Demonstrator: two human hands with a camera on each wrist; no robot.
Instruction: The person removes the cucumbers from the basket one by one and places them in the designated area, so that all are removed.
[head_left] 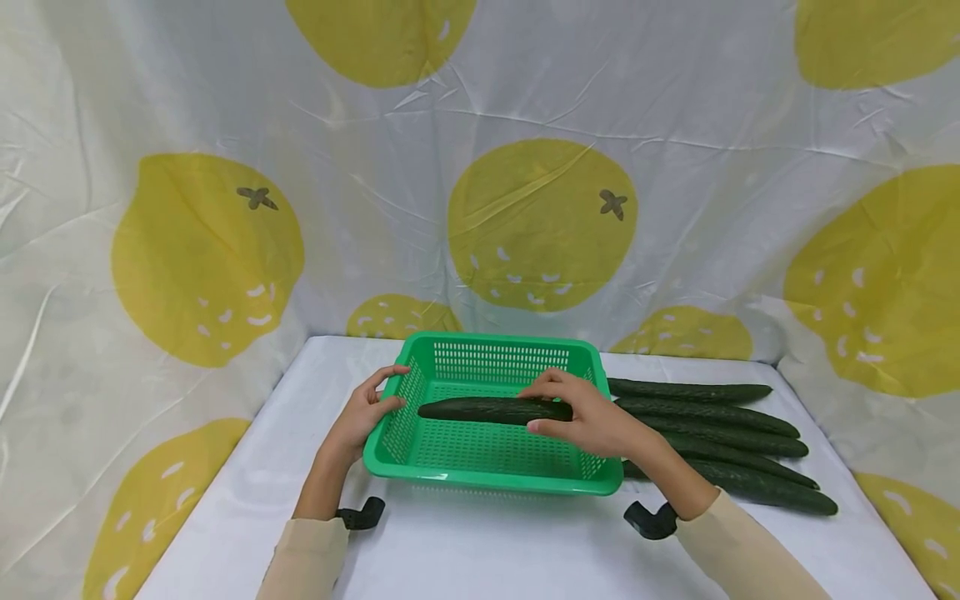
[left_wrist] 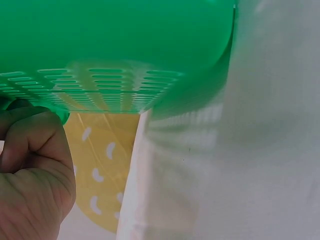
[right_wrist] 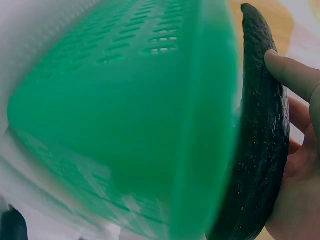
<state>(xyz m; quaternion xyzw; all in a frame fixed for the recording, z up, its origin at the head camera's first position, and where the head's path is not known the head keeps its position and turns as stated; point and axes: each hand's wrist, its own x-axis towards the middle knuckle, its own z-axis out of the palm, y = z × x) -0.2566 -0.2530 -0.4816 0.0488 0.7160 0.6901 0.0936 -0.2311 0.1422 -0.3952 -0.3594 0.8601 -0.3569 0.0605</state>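
Note:
A green plastic basket [head_left: 480, 479] stands on the white table. My left hand [head_left: 363, 414] grips its left rim, with fingertips over the edge; the left wrist view shows that hand [left_wrist: 37, 160] with fingers bent at the rim. My right hand [head_left: 588, 412] holds a dark green cucumber [head_left: 480, 409] crosswise over the inside of the basket. In the right wrist view the thumb and fingers are on either side of the cucumber [right_wrist: 260, 130], near the basket wall [right_wrist: 115, 115]. Whether the cucumber touches the basket floor, I cannot tell.
Several more cucumbers [head_left: 742, 485] lie side by side on the table, right of the basket, partly behind its rim and my right forearm. A cloth [head_left: 390, 208] printed with yellow lemons hangs behind and beside the white table [head_left: 480, 550].

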